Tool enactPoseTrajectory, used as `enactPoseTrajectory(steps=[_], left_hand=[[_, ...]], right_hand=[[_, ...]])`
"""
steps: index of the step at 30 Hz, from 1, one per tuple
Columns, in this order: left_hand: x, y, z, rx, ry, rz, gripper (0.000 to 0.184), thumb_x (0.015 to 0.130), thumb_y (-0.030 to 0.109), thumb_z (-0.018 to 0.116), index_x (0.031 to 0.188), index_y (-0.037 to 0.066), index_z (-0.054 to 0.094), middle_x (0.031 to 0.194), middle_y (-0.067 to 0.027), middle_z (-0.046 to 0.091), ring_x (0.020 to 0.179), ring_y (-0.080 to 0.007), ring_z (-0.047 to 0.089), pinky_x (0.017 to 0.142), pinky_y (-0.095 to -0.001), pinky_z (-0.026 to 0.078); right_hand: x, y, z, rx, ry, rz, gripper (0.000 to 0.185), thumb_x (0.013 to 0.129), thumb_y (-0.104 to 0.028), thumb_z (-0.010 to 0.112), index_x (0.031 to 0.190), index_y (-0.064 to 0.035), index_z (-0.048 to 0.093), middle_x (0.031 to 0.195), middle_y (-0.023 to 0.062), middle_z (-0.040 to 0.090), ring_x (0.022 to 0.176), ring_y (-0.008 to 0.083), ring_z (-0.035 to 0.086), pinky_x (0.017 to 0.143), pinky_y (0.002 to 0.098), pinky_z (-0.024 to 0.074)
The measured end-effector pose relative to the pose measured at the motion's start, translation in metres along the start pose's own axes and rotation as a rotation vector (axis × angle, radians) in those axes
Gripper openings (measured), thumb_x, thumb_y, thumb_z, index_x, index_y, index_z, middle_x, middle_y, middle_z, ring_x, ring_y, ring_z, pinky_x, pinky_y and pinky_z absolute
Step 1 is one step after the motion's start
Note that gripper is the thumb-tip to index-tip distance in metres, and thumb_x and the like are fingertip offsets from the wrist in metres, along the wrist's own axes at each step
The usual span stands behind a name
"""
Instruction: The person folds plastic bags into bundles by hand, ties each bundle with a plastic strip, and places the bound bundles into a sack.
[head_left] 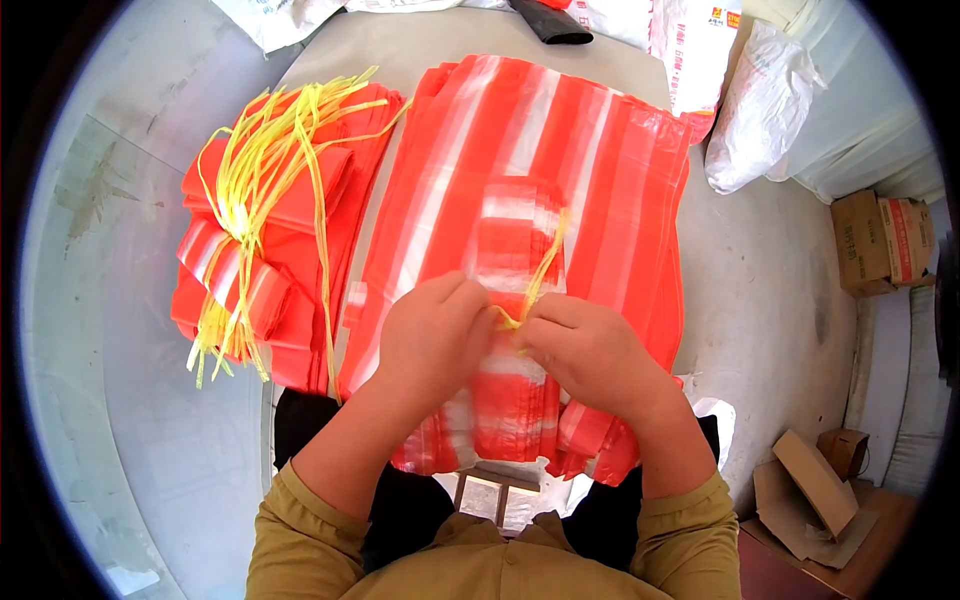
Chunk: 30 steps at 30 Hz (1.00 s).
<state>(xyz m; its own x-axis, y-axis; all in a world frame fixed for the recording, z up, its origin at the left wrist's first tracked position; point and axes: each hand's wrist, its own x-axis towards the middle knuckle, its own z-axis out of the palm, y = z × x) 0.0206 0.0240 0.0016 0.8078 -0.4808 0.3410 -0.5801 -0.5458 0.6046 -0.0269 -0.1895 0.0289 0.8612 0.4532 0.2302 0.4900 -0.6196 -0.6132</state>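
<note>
Between my hands runs a thin yellow plastic strip (541,272), looped at the middle of a folded bundle of red-and-white striped plastic bags (513,243). My left hand (436,322) is closed, fingers pinching the strip on the left side. My right hand (583,343) pinches it on the right, a short gap from the left. Beneath the bundle lies a wide stack of striped plastic bags (440,180). Whether the strip is knotted, I cannot tell, because my fingers cover part of it.
To the left, a bunch of yellow strips (285,130) lies over folded red bags (350,190). A smaller rolled striped bundle (565,430) is at the lower right of the stack. White sacks (765,105) and cardboard boxes (868,240) stand beyond on the right.
</note>
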Motion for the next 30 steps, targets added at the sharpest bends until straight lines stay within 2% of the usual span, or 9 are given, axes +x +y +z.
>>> enactPoseTrajectory(steps=[1, 7, 12, 16, 24, 27, 28, 30], left_hand=[[0.0, 0.001, -0.001, 0.023, -0.002, -0.01, 0.015, 0.087, 0.005, 0.074, 0.085, 0.003, 0.06, 0.079, -0.0145, 0.059, 0.074, -0.0371, 0.062, 0.062, -0.0462, 0.048], [0.001, 0.003, -0.001, 0.126, 0.008, -0.063, 0.02, 0.088, 0.01, 0.073, 0.08, 0.004, 0.055, 0.077, -0.0146, 0.058, 0.072, -0.0378, 0.061, 0.061, -0.0475, 0.047], [0.004, -0.003, 0.004, 0.151, 0.034, -0.09, 0.02, 0.09, 0.01, 0.071, 0.08, 0.004, 0.054, 0.075, -0.0156, 0.058, 0.071, -0.0385, 0.061, 0.06, -0.0493, 0.046], [0.006, -0.007, 0.005, 0.195, 0.055, -0.062, 0.017, 0.087, 0.008, 0.068, 0.078, 0.005, 0.054, 0.074, -0.0127, 0.058, 0.07, -0.0357, 0.062, 0.059, -0.0486, 0.049], [0.007, -0.006, 0.002, 0.207, 0.051, -0.074, 0.02, 0.088, 0.011, 0.069, 0.078, 0.006, 0.053, 0.073, -0.0127, 0.059, 0.069, -0.0359, 0.063, 0.059, -0.0489, 0.049], [0.004, -0.008, 0.0, 0.185, -0.003, -0.147, 0.015, 0.091, 0.017, 0.075, 0.094, 0.006, 0.065, 0.077, -0.014, 0.067, 0.071, -0.0357, 0.068, 0.061, -0.0463, 0.051], [0.004, -0.006, -0.001, 0.151, -0.027, -0.195, 0.018, 0.091, 0.018, 0.075, 0.101, 0.007, 0.066, 0.077, -0.0139, 0.069, 0.071, -0.0348, 0.069, 0.062, -0.0451, 0.052], [0.004, 0.003, -0.005, 0.084, -0.076, -0.291, 0.028, 0.093, 0.021, 0.076, 0.117, 0.009, 0.069, 0.078, -0.0137, 0.072, 0.07, -0.0329, 0.072, 0.062, -0.0429, 0.054]], right_hand=[[-0.001, 0.0, 0.001, -0.036, 0.018, -0.034, 0.011, 0.086, 0.0, 0.072, 0.093, -0.0052, 0.065, 0.089, 0.0089, 0.059, 0.08, 0.0292, 0.064, 0.067, 0.0392, 0.0539], [-0.003, 0.001, -0.001, -0.061, 0.016, -0.088, 0.014, 0.082, 0.002, 0.07, 0.092, -0.0058, 0.065, 0.087, 0.0079, 0.059, 0.077, 0.0284, 0.064, 0.065, 0.0391, 0.0535], [-0.004, 0.0, -0.004, 0.026, -0.054, -0.059, 0.011, 0.085, 0.002, 0.069, 0.092, -0.0057, 0.065, 0.088, 0.0083, 0.059, 0.079, 0.029, 0.064, 0.067, 0.0396, 0.0535], [-0.004, 0.0, -0.008, 0.068, -0.119, -0.035, 0.009, 0.088, 0.001, 0.07, 0.093, -0.0052, 0.066, 0.09, 0.0092, 0.06, 0.082, 0.0298, 0.064, 0.07, 0.0401, 0.0537], [-0.006, 0.004, -0.009, 0.176, -0.096, 0.026, 0.009, 0.091, -0.001, 0.071, 0.099, -0.0041, 0.069, 0.093, 0.0102, 0.063, 0.085, 0.0305, 0.065, 0.074, 0.0391, 0.0539], [-0.007, 0.003, -0.014, 0.144, -0.049, 0.106, 0.011, 0.094, -0.007, 0.072, 0.104, -0.0041, 0.07, 0.096, 0.0117, 0.066, 0.087, 0.0307, 0.066, 0.075, 0.0388, 0.0544], [-0.007, 0.002, -0.015, 0.128, -0.032, 0.144, 0.013, 0.094, -0.01, 0.072, 0.106, -0.0042, 0.071, 0.098, 0.0123, 0.067, 0.088, 0.0308, 0.067, 0.076, 0.0388, 0.0547], [-0.007, 0.002, -0.015, 0.07, 0.077, 0.358, 0.023, 0.096, -0.014, 0.073, 0.117, -0.0059, 0.071, 0.101, 0.0135, 0.069, 0.089, 0.0301, 0.068, 0.077, 0.039, 0.055]])
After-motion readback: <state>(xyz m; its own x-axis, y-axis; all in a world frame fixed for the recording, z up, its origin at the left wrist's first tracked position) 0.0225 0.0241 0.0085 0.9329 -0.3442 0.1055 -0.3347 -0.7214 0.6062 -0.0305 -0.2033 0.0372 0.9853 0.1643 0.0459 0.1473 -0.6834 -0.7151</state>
